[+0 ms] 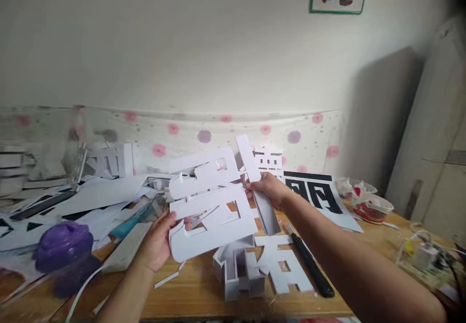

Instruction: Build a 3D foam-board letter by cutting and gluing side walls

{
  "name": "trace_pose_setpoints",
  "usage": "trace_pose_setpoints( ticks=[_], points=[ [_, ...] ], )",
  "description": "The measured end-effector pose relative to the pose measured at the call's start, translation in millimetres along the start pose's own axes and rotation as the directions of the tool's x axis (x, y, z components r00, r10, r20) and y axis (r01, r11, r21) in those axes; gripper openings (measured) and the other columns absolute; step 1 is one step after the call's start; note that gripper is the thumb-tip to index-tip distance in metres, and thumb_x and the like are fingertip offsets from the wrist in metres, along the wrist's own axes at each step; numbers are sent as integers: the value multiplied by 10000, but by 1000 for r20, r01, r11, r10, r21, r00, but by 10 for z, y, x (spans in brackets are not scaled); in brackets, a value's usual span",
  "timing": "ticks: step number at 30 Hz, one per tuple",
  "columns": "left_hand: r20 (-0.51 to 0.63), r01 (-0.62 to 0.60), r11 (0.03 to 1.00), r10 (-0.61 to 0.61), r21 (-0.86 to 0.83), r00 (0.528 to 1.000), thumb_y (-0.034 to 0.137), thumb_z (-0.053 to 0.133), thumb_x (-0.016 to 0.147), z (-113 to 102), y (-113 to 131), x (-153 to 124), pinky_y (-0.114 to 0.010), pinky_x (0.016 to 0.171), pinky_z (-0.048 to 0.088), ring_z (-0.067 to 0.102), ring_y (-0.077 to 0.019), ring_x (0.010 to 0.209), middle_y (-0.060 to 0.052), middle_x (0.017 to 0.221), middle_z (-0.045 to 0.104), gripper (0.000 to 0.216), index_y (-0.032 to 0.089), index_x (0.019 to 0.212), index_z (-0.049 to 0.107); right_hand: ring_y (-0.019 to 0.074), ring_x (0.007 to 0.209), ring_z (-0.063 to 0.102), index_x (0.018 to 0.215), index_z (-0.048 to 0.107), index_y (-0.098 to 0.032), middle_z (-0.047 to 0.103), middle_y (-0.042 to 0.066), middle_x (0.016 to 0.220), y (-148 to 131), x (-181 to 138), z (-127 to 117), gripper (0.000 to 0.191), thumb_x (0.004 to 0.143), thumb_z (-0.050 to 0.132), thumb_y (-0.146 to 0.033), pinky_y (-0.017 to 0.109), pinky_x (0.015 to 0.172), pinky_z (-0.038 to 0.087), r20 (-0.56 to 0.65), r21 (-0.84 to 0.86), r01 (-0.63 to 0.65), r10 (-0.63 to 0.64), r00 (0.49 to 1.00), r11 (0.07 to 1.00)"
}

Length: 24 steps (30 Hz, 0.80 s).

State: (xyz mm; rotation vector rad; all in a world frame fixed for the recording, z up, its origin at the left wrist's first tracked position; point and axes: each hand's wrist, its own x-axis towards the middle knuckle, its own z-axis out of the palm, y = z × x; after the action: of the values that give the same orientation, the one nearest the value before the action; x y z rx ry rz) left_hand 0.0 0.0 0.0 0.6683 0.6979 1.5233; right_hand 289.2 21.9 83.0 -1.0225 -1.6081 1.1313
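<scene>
A large white foam-board character cutout with angular openings is held up above the table, slightly tilted. My left hand grips its lower left edge, thumb on the front face. On the other side, my right hand is closed around the long upright strip at the cutout's right; most of these fingers are hidden behind the board. Below, a grey-white built-up letter with raised walls rests on the table beside a flat white cutout. A black-handled knife lies right of them.
Cluttered white sheets and offcuts cover the table's left side, near a purple bag-like bundle. A sheet printed with black characters lies at right, before plastic tubs. Cords and small devices sit at far right.
</scene>
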Motion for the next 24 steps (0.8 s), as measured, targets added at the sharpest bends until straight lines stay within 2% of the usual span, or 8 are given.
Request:
trace_pose_setpoints(
  ticks=[3, 7, 11, 13, 15, 18, 21, 24],
  points=[
    [14, 4, 1000, -4, -12, 1000, 79, 849, 515, 50, -121, -36, -295, 458, 551, 621, -168, 511, -74, 788, 720, 421, 134, 888, 659, 137, 538, 573, 649, 605, -170, 629, 7, 581, -175, 151, -59, 141, 594, 711, -246, 295, 618, 522, 45, -76, -21, 24, 999, 997],
    [6, -24, 998, 24, -50, 1000, 120, 904, 439, 110, -327, -53, -273, 461, 544, 591, -140, 495, -47, 714, 701, 457, 120, 822, 654, 158, 513, 565, 555, 613, -164, 631, 28, 541, -424, 383, -81, 147, 569, 755, -200, 314, 590, 500, 48, -214, -21, 32, 998, 977],
    [-37, -111, 988, 108, -109, 993, 189, 922, 428, 172, -473, -9, -229, 468, 531, 578, -113, 498, -9, 675, 684, 485, 130, 826, 651, 234, 665, 616, 652, 652, -175, 673, 49, 666, -616, 545, -67, 255, 469, 827, -147, 366, 662, 489, -151, -333, 22, -77, 986, 943],
    [-67, -160, 977, 152, -141, 986, 225, 920, 444, 193, -488, 42, -224, 467, 527, 572, -106, 496, 7, 680, 683, 496, 146, 852, 650, 269, 867, 611, 823, 669, -202, 692, 68, 891, -591, 517, -43, 359, 502, 829, -191, 392, 778, 466, -317, -360, 75, -197, 928, 930],
    [-91, -201, 965, 188, -170, 978, 262, 917, 458, 204, -472, 109, -237, 473, 529, 567, -106, 491, 18, 679, 680, 498, 156, 863, 647, 270, 1034, 556, 962, 637, -229, 646, 74, 1093, -438, 401, 15, 366, 625, 769, -288, 406, 884, 419, -462, -355, 125, -290, 838, 926],
    [-111, -235, 949, 215, -210, 970, 294, 912, 463, 225, -434, 228, -255, 488, 525, 565, -117, 484, 26, 614, 649, 472, 152, 823, 642, 270, 1018, 554, 916, 603, -216, 637, 89, 1043, -17, 148, 205, 271, 723, 677, -391, 418, 878, 417, -594, -272, 138, -279, 754, 952],
    [-136, -259, 932, 231, -255, 963, 305, 911, 457, 320, -440, 351, -244, 517, 516, 563, -110, 490, 42, 576, 622, 463, 162, 801, 636, 263, 796, 611, 775, 592, -194, 653, 85, 787, 405, -19, 523, 299, 719, 664, -478, 406, 710, 477, -575, -82, 105, -133, 807, 991],
    [-111, -257, 924, 235, -284, 966, 352, 896, 491, 515, -521, 456, -256, 586, 528, 577, -106, 527, 41, 603, 625, 451, 171, 816, 640, 254, 744, 652, 882, 632, -175, 697, 104, 827, 615, 7, 874, 388, 722, 650, -528, 384, 620, 512, -424, 156, 117, -40, 905, 981]
  ],
)
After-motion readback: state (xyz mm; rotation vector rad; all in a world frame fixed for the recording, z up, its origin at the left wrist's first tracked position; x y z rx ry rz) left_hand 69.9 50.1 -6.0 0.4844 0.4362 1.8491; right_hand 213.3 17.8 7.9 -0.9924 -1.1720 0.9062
